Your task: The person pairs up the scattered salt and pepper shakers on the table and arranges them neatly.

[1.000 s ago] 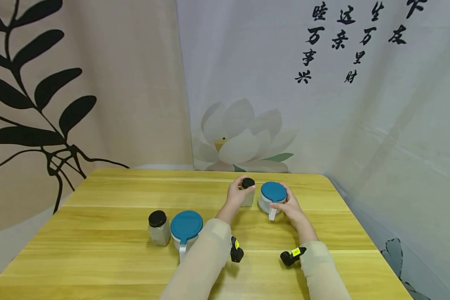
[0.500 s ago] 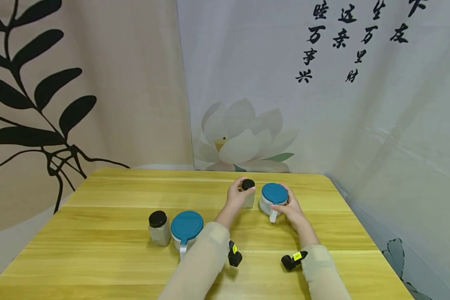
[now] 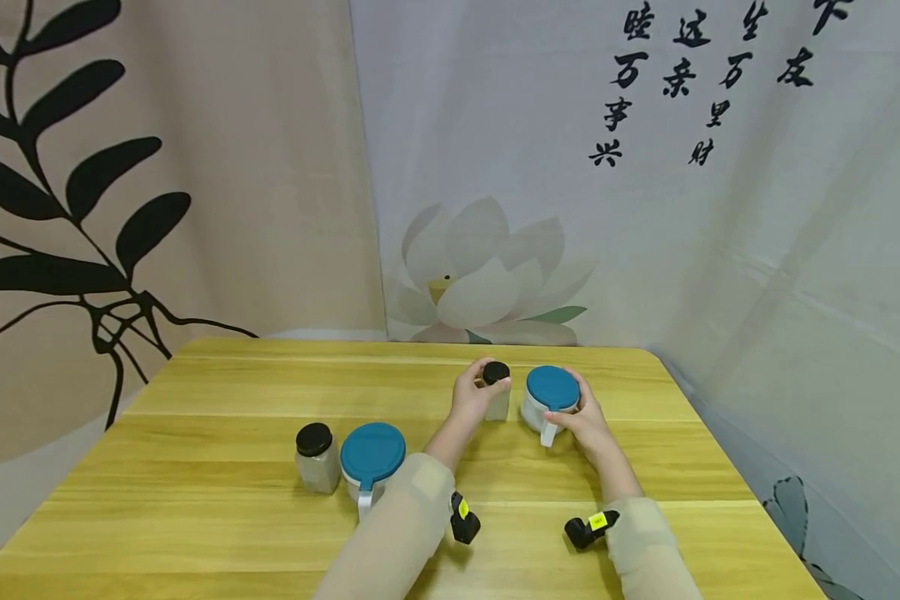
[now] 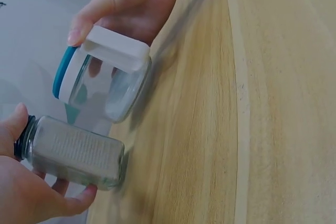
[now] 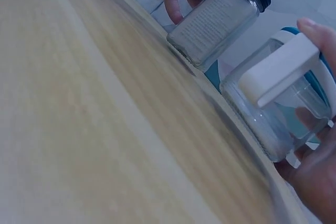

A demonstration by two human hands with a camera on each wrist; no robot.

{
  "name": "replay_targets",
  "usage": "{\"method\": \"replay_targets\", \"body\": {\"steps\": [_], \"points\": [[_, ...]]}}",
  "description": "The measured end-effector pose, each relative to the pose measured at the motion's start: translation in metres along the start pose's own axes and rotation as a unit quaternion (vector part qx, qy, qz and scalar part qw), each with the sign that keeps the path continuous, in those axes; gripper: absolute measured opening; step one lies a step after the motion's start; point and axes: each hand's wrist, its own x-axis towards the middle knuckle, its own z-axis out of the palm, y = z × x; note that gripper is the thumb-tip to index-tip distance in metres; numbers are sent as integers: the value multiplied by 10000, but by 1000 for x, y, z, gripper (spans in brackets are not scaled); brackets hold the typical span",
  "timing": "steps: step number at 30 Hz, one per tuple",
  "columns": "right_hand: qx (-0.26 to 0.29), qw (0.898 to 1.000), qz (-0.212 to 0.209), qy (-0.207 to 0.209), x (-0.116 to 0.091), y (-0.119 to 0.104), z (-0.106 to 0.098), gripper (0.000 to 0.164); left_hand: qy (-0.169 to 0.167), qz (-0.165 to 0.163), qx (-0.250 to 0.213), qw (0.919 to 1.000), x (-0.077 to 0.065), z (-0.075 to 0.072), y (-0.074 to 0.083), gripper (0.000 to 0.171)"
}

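Note:
At the far part of the table, my left hand (image 3: pixel 471 398) grips a square glass jar with a black lid (image 3: pixel 497 372). Its thumb is at the lid and fingers go round the side; fine print covers the jar's clear body (image 4: pixel 79 150) in the left wrist view. Just right of it, my right hand (image 3: pixel 587 418) holds a glass jar with a blue lid (image 3: pixel 552 387) and a white handle (image 5: pixel 281 69). The thumb lies by the handle's top, fingers round the far side. Both jars stand upright, a small gap between them, their bases close to the wood.
Nearer on the left stand another black-lidded jar (image 3: pixel 317 467) and a larger blue-lidded jar (image 3: pixel 373 454) with a white handle, side by side. My left sleeve (image 3: pixel 397 525) partly covers the latter. Behind the wooden table (image 3: pixel 217 517) hangs a printed curtain (image 3: pixel 285 167).
Both hands have drawn their jars slightly towards me, the blue-lidded one also a touch to the right. The two nearer jars stay where they were.

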Motion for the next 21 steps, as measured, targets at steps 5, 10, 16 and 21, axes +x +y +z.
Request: {"method": "replay_targets", "body": {"steps": [5, 10, 16, 21], "points": [[15, 9999, -99, 70, -1, 8, -2, 93, -71, 77, 43, 9999, -5, -1, 2, 39], [-43, 10000, -45, 58, -4, 6, -2, 95, -203, 183, 177, 9995, -9, -4, 4, 40], [-31, 9999, -70, 67, -7, 4, -1, 94, -297, 178, 160, 9993, -16, -6, 8, 39], [11, 9999, -108, 11, -9, 1, -1, 94, -365, 150, 149, 9991, -21, -8, 12, 39]]}}
